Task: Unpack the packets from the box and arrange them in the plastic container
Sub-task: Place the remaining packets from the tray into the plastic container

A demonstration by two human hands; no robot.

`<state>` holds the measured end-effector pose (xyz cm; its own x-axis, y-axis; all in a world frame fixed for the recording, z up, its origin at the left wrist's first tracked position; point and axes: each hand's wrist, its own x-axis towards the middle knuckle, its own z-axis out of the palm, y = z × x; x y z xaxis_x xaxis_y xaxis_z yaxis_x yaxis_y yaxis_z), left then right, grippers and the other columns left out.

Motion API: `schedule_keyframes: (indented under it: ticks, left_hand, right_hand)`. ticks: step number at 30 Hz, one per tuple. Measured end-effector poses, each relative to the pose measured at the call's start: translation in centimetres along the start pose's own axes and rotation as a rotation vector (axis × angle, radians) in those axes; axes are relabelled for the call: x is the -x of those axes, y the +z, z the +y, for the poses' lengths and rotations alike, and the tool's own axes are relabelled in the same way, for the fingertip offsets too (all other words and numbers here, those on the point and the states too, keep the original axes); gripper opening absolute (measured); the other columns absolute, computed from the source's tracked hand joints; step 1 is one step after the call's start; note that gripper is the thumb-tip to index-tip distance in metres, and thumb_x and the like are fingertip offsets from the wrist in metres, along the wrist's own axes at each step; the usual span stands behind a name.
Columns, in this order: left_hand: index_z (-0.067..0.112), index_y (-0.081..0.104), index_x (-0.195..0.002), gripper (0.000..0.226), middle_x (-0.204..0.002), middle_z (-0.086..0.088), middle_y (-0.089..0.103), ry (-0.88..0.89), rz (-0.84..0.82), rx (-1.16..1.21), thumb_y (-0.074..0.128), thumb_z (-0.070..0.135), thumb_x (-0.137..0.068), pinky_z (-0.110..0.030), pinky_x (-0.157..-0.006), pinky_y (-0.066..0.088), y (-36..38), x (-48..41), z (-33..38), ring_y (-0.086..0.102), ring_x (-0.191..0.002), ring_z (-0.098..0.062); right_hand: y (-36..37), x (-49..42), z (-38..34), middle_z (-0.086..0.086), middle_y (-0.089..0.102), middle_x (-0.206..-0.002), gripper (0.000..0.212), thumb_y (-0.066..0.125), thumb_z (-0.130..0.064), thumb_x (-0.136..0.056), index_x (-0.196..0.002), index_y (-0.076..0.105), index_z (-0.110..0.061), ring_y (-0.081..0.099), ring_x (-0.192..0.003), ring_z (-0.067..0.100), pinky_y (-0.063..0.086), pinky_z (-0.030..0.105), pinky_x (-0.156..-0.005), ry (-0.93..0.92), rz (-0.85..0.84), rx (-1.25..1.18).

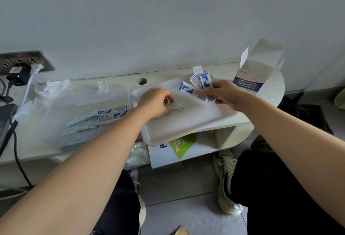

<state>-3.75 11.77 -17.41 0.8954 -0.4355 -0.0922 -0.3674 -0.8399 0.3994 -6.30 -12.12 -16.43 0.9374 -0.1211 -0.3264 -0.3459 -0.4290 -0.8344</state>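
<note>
– At the desk's right end, against the wall: bandage box (249, 83), flaps up, well apart from both hands. Parked there why?
– Probably to keep the mouth reachable without crowding the white tray (186, 128). Inside not visible, so no telling how much remains.
– And the right hand (224, 92)?
– Hovering above the tray's far right corner, fingers (214, 87) clamped on a fan of bandage packets (197, 87). Held fanned, likely, for peeling off one at a time.
– And the left hand (156, 102)?
– Down on the tray's middle, fingers curled and pinching a pale packet (176, 106) lying flat there. Seemingly squaring it up before carrying it over.
– Over to where?
– Into the clear plastic container (84, 102), just left of the tray on the desk's left half. Already loaded with stacked packets (108, 114), laid flat and parallel, presumably to pack tight.
– Room to move?
– Short, open path leftward from tray to container; only the container's near wall to lift over. Tighter at the front: tray overhanging the desk's front edge, so best not pressed hard on that corner. Crumpled plastic (50, 90) and plugged chargers (17, 75) at the desk's left end, well apart from the route.
</note>
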Motion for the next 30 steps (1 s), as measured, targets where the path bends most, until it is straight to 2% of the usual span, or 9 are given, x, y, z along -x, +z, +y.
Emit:
schedule_keyframes:
  ticks: [3, 6, 10, 14, 17, 20, 22, 26, 30]
  left_hand:
    - [0.028, 0.066, -0.102, 0.041, -0.099, 0.005, 0.064, -0.012, -0.011, -0.01, 0.084, 0.026, -0.066, -0.024, -0.069, 0.038, 0.2, 0.0, -0.3, 0.053, -0.086, -0.013]
    - [0.025, 0.061, -0.115, 0.052, -0.106, 0.002, 0.06, -0.005, -0.016, -0.008, 0.082, 0.036, -0.069, -0.026, -0.076, 0.041, 0.1, 0.1, -0.4, 0.052, -0.094, -0.015]
    - [0.023, 0.054, -0.124, 0.056, -0.11, 0.001, 0.056, -0.01, 0.015, 0.199, 0.073, 0.046, -0.077, -0.026, -0.078, 0.042, -0.1, 0.1, 0.2, 0.054, -0.094, -0.015]
    - [0.022, 0.059, -0.116, 0.041, -0.102, 0.002, 0.063, -0.02, -0.056, 0.26, 0.073, 0.036, -0.08, -0.026, -0.073, 0.043, 0.1, 0.4, 1.6, 0.06, -0.09, -0.016]
    - [0.019, 0.065, -0.105, 0.027, -0.096, -0.002, 0.069, -0.053, -0.06, 0.283, 0.074, 0.016, -0.079, -0.029, -0.071, 0.053, 0.8, 0.4, 2.4, 0.064, -0.081, -0.018]
    - [0.018, 0.062, -0.103, 0.029, -0.08, 0.005, 0.064, -0.101, -0.051, 0.376, 0.073, 0.008, -0.078, -0.032, -0.072, 0.056, 1.3, 0.4, 2.7, 0.064, -0.075, -0.017]
    - [0.019, 0.055, -0.105, 0.033, -0.08, 0.007, 0.062, -0.118, -0.036, 0.373, 0.073, 0.011, -0.078, -0.033, -0.074, 0.054, 1.4, 0.4, 2.7, 0.062, -0.079, -0.017]
    - [0.023, 0.048, -0.127, 0.045, -0.091, 0.001, 0.061, -0.06, 0.066, 0.381, 0.067, 0.022, -0.085, -0.036, -0.076, 0.053, 1.3, 0.2, 2.3, 0.065, -0.079, -0.022]
    - [0.017, 0.071, -0.093, 0.011, -0.078, 0.002, 0.065, -0.001, 0.079, 0.369, 0.068, 0.025, -0.087, -0.034, -0.07, 0.055, 1.2, 0.2, 2.3, 0.062, -0.065, -0.017]
  right_hand:
    - [-0.2, 0.0, 0.4, 0.004, 0.066, -0.093, 0.019, 0.063, -0.026, -0.09, -0.105, 0.067, -0.015, 0.056, -0.08, 0.014, 0.046, 0.025, -0.066, 0.014, 0.0, 0.011]
    - [-0.3, 0.1, 0.6, 0.005, 0.068, -0.095, 0.022, 0.064, -0.028, -0.089, -0.107, 0.068, -0.016, 0.058, -0.082, 0.016, 0.047, 0.027, -0.068, 0.027, -0.012, 0.043]
    - [0.0, 1.1, 0.2, 0.001, 0.064, -0.079, 0.013, 0.063, -0.025, -0.091, -0.097, 0.067, -0.015, 0.053, -0.069, 0.013, 0.043, 0.021, -0.06, -0.063, -0.019, 0.182]
    - [0.9, 2.0, 0.0, 0.002, 0.058, -0.068, 0.017, 0.061, -0.023, -0.09, -0.082, 0.063, -0.009, 0.047, -0.061, 0.017, 0.035, 0.026, -0.055, -0.265, -0.044, 0.467]
    - [1.3, 2.0, 0.6, 0.005, 0.062, -0.074, 0.01, 0.062, -0.022, -0.088, -0.08, 0.061, -0.016, 0.054, -0.069, 0.025, 0.042, 0.034, -0.061, -0.379, -0.042, 0.641]
    - [1.7, 2.3, 1.1, 0.002, 0.062, -0.076, 0.008, 0.062, -0.023, -0.087, -0.079, 0.059, -0.023, 0.054, -0.071, 0.026, 0.046, 0.04, -0.066, -0.426, -0.054, 0.749]
    - [1.6, 2.4, 1.3, 0.003, 0.063, -0.078, 0.003, 0.061, -0.023, -0.088, -0.086, 0.063, -0.022, 0.054, -0.07, 0.026, 0.046, 0.039, -0.065, -0.437, -0.051, 0.774]
    - [1.4, 2.4, 1.3, 0.001, 0.062, -0.076, 0.003, 0.061, -0.022, -0.088, -0.087, 0.064, -0.022, 0.052, -0.069, 0.026, 0.045, 0.037, -0.065, -0.467, -0.051, 0.765]
    - [1.6, 2.6, 1.3, -0.002, 0.06, -0.078, 0.009, 0.061, -0.022, -0.089, -0.096, 0.067, -0.019, 0.053, -0.072, 0.026, 0.048, 0.039, -0.067, -0.458, -0.053, 0.741]
